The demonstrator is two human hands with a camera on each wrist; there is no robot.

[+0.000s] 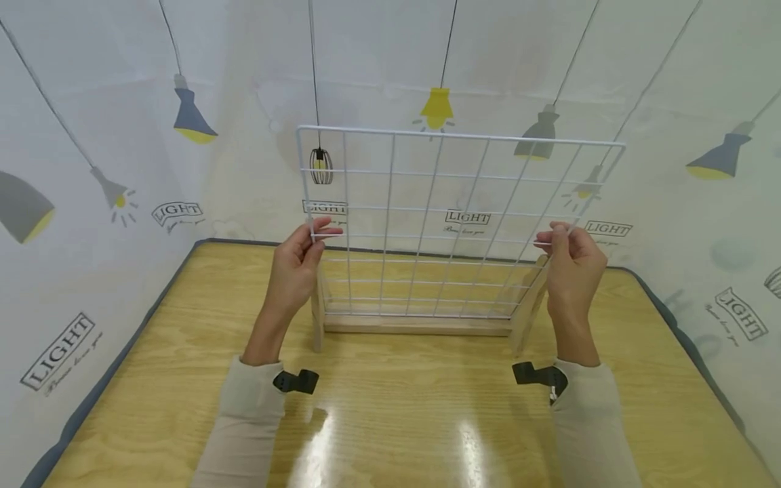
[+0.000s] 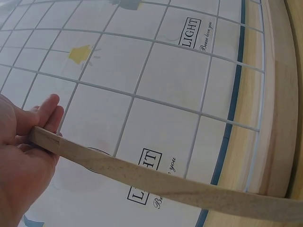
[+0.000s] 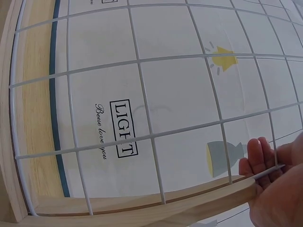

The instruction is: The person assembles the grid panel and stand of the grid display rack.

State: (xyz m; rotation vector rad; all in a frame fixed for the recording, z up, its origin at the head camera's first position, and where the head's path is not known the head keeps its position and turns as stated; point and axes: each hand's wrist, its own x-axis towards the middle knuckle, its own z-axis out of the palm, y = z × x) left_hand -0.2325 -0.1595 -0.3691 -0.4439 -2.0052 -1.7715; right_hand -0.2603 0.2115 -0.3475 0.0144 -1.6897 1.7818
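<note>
A white wire grid panel (image 1: 457, 136) stands upright in a wooden stand, its lower edge along the stand's bottom bar (image 1: 417, 327). My left hand (image 1: 295, 268) grips the panel's left side, fingers reaching behind the wires and thumb in front. In the left wrist view that hand (image 2: 28, 161) is at the top end of the left wooden post (image 2: 109, 163). On the other side, my right hand (image 1: 573, 268) pinches the panel's right edge wire just above the right post (image 1: 529, 308). Right-hand fingertips (image 3: 255, 153) show behind the grid in the right wrist view.
The stand rests on a wood-grain table (image 1: 415, 407) with a dark edge at the back. Behind it hangs a pale wall covering (image 1: 378, 61) printed with lamps and LIGHT labels. Black straps (image 1: 295, 381) sit at both wrists.
</note>
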